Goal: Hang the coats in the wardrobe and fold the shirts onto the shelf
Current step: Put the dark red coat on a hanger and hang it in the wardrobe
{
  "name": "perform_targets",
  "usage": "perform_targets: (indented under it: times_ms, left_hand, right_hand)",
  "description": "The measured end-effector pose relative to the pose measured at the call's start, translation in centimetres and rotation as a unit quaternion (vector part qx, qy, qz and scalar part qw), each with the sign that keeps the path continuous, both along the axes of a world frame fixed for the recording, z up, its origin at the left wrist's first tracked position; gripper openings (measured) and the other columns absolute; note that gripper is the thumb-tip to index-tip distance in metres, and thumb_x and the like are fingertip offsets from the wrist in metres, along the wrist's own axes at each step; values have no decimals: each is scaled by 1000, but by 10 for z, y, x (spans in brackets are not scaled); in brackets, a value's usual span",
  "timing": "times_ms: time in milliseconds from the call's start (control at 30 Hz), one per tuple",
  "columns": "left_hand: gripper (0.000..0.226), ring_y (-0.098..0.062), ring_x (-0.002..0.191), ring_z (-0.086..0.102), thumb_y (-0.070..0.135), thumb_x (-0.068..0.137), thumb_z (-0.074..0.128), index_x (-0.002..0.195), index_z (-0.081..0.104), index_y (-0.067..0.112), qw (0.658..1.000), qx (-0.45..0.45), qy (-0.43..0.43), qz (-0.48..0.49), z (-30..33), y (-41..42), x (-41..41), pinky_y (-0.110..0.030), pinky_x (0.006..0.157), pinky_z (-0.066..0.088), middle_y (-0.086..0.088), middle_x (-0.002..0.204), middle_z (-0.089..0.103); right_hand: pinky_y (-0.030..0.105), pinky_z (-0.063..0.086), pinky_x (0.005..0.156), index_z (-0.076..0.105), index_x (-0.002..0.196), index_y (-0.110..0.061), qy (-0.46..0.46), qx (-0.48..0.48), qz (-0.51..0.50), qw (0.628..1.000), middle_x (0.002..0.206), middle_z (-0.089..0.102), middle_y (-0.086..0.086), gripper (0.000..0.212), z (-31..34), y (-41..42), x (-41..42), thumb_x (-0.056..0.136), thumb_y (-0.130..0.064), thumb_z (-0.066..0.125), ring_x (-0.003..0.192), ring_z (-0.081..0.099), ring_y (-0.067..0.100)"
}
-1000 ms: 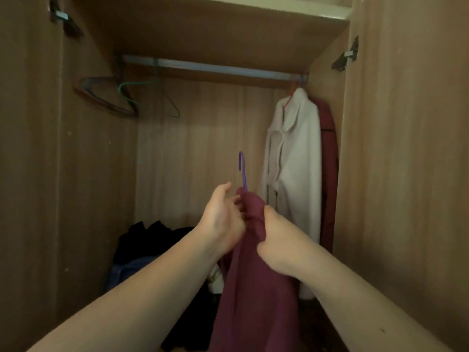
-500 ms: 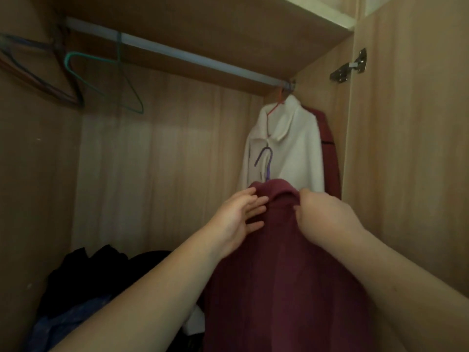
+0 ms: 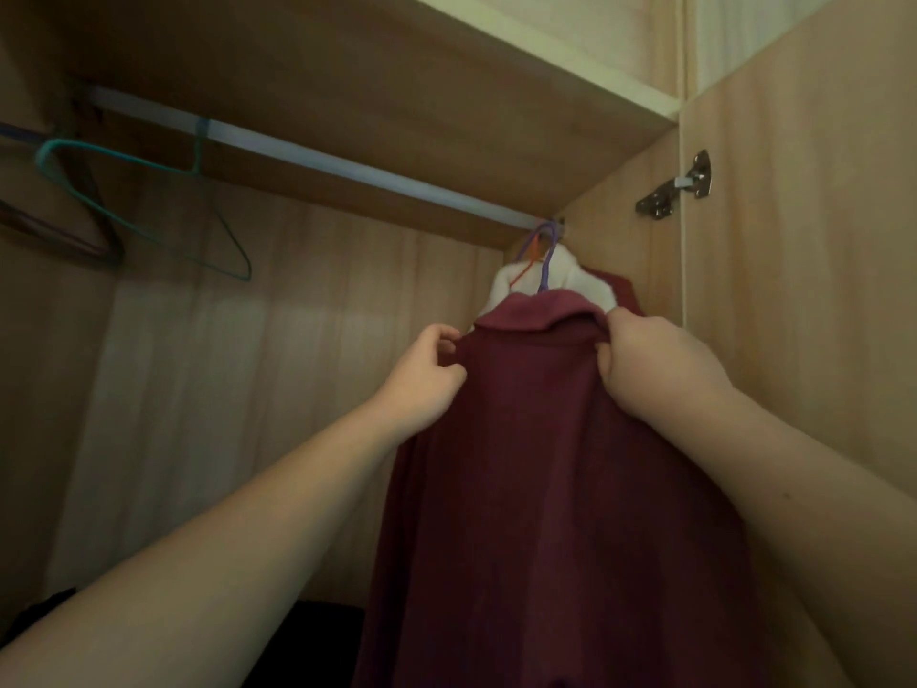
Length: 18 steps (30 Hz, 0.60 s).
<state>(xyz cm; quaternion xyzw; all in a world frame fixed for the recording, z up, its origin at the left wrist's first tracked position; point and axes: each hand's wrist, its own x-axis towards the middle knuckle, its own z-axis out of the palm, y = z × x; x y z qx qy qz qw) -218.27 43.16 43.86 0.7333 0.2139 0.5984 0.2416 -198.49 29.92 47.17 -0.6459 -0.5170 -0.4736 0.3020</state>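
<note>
Two hands hold the maroon knit coat up at its shoulders, right of centre, so its purple wire hanger can hook the silver metal rail. Your left hand pinches the left shoulder; your right hand keeps a closed grip on the collar.

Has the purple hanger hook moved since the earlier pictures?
Yes. The purple wire hanger hook has gone up to the right end of the silver metal rail, in front of the hanging white coat.
</note>
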Motion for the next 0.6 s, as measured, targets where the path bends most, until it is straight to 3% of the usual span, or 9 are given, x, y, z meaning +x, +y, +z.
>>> perform_targets:
  times_ms: [67, 167, 300, 433, 600]
  left_hand:
    - [41, -4, 94, 56, -1, 89, 53, 126, 51, 16, 999, 41, 18, 31, 18, 7, 6, -13, 73, 44, 7, 110, 57]
    - [50, -19, 124, 49, 6, 86, 56, 135, 50, 15, 977, 134, 74, 149, 43, 31, 10, -24, 97, 37, -5, 131, 54]
    - [60, -25, 139, 33, 17, 86, 54, 145, 40, 17, 919, 230, 159, 279, 68, 62, 12, -35, 115, 27, -6, 146, 46]
    - [65, -25, 150, 12, 34, 91, 50, 151, 29, 25, 857, 285, 214, 371, 89, 88, 17, -49, 119, 24, -3, 159, 28]
    - [66, -23, 152, 3, 38, 94, 48, 154, 23, 28, 821, 332, 216, 411, 118, 113, 18, -46, 121, 18, -2, 163, 19]
  right_hand:
    - [41, 45, 67, 48, 105, -11, 10, 12, 7, 1000, 97, 65, 20, 22, 9, 17, 14, 97, -30, 43, 87, 64, 42]
    - [42, 47, 69, 48, 109, -12, 22, 24, 22, 999, 98, 65, 18, 23, 26, 45, 36, 97, -30, 42, 88, 64, 40]
    - [38, 39, 68, 48, 107, -12, 33, 54, 38, 997, 100, 65, 17, 18, 62, 78, 55, 97, -26, 42, 92, 64, 40]
    - [37, 40, 67, 48, 102, -12, 15, 77, 32, 996, 98, 65, 16, 13, 91, 107, 60, 97, -22, 42, 91, 64, 39]
    - [38, 45, 71, 51, 106, -12, 10, 85, 25, 996, 102, 66, 13, 16, 121, 148, 56, 96, -21, 42, 92, 65, 35]
